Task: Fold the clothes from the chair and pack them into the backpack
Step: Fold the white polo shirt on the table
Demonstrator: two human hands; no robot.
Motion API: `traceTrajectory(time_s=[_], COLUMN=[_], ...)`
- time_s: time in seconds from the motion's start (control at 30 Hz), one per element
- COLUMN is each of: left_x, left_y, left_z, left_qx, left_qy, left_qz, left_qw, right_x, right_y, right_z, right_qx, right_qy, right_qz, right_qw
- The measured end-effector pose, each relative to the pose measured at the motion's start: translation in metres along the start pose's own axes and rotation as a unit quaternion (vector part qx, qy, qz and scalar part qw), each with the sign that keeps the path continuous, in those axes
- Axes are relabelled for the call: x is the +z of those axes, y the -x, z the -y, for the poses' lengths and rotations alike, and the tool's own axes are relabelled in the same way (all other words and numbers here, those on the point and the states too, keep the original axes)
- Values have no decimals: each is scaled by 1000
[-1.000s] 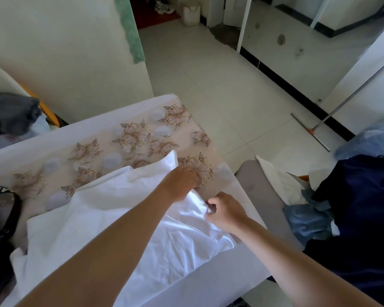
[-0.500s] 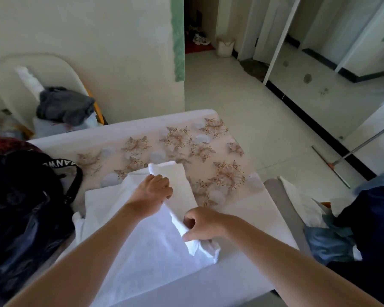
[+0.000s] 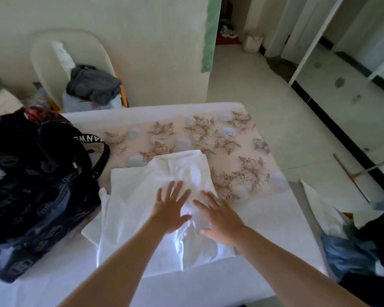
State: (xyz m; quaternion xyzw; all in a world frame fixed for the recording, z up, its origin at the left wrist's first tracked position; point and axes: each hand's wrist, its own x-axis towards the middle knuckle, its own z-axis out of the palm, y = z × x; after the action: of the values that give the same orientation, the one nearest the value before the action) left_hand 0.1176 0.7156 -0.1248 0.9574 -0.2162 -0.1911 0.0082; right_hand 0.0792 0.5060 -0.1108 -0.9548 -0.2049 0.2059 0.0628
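both the left hand [image 3: 172, 207] and the right hand [image 3: 220, 220] lie flat with fingers straight and spread, pressing side by side on the partly folded white cloth shirt [image 3: 133, 209], which rests on the white-covered table [image 3: 275, 218], collar pointing away. just left of the shirt stands the black patterned fabric backpack [image 3: 36, 185], and a heap of blue and dark clothes [image 3: 350, 251] sits at the right edge. farther back, a crumpled grey garment [image 3: 93, 87] lies on a white rounded chair [image 3: 42, 54] by the wall.
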Motion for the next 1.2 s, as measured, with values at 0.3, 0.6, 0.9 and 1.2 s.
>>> traceTrajectory(time_s=[0.3, 0.6, 0.9, 1.2], left_x=[4, -24, -19, 8], left_y=[-42, -84, 2, 76], left_z=[-15, -47, 48, 110], left_qx=[11, 18, -281, -341], left_qy=[48, 138, 227, 303], left_qz=[29, -60, -252, -118], left_qw=[998, 988, 898, 882], right_x=[-14, -50, -59, -45], right_y=[-8, -35, -102, -159], right_z=[-59, -87, 5, 118], right_qx=[7, 11, -131, -184], right_qy=[33, 25, -77, -6], right_qz=[27, -38, -36, 1], right_qw=[999, 999, 988, 983])
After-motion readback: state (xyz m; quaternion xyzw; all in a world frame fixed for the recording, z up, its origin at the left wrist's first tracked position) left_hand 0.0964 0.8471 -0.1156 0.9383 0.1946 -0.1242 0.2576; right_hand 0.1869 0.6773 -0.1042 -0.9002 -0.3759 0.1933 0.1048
